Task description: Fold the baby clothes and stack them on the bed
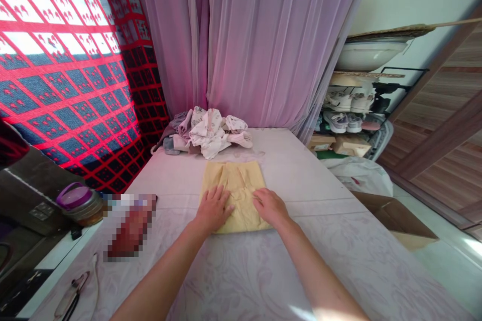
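Note:
A yellow garment (241, 180), folded to a near square and creased in the middle, lies flat on the bed sheet in front of me. On its left side rests my left hand (215, 206), palm down with the fingers stretched out and the thumb apart. My right hand (271, 206) is at the garment's right edge, its fingers bent and drawn together on the fabric. What kind of garment it is, I cannot tell from the folds.
A heap of clothes (211, 133) lies at the bed's far end, before purple curtains (263, 45). Eyeglasses (71, 296), a white cable (95, 276) and a blurred red item (131, 230) lie at left. A shoe rack (350, 110) and cardboard box (391, 215) stand right.

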The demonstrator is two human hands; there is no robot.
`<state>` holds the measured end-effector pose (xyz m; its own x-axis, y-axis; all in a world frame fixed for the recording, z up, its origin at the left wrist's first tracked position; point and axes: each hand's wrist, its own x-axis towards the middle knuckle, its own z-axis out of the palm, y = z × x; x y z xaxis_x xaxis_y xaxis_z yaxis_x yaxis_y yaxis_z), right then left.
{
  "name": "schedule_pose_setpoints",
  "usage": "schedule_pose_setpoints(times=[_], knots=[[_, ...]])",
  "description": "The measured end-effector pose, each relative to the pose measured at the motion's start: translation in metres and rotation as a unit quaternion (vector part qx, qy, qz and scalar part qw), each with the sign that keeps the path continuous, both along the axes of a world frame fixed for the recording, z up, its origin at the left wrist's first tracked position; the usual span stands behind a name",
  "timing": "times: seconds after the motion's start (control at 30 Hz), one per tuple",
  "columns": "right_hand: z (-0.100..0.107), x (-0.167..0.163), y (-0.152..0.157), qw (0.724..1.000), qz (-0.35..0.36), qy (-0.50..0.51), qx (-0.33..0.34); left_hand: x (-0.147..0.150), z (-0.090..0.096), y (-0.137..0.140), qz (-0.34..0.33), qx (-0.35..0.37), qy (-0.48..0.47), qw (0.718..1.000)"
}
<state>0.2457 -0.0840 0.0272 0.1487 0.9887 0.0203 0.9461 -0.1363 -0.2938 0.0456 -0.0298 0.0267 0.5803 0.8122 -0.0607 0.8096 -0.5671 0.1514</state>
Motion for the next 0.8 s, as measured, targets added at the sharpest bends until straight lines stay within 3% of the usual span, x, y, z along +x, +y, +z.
schedule_pose_setpoints(times=[0.17, 0.27, 0.37, 0.53, 0.8], knots=[[-0.009, 0.002, 0.004, 1.0, 0.018, -0.005, -0.005, -0.004, -0.016, 0.01, 0.023, -0.006, -0.012, 1.0], [-0.002, 0.013, 0.017, 0.999, -0.047, 0.026, -0.009, -0.009, -0.01, 0.028, 0.059, 0.019, -0.075, 0.995], [0.005, 0.023, 0.039, 0.989, -0.115, 0.057, -0.069, -0.008, -0.001, 0.056, 0.137, 0.021, -0.104, 0.985], [0.004, 0.024, 0.065, 0.984, -0.109, 0.077, -0.121, 0.008, 0.007, 0.095, 0.182, -0.035, -0.097, 0.978], [0.002, 0.018, 0.061, 0.982, -0.16, 0.098, 0.0, 0.02, -0.005, 0.125, 0.21, -0.055, -0.158, 0.963]])
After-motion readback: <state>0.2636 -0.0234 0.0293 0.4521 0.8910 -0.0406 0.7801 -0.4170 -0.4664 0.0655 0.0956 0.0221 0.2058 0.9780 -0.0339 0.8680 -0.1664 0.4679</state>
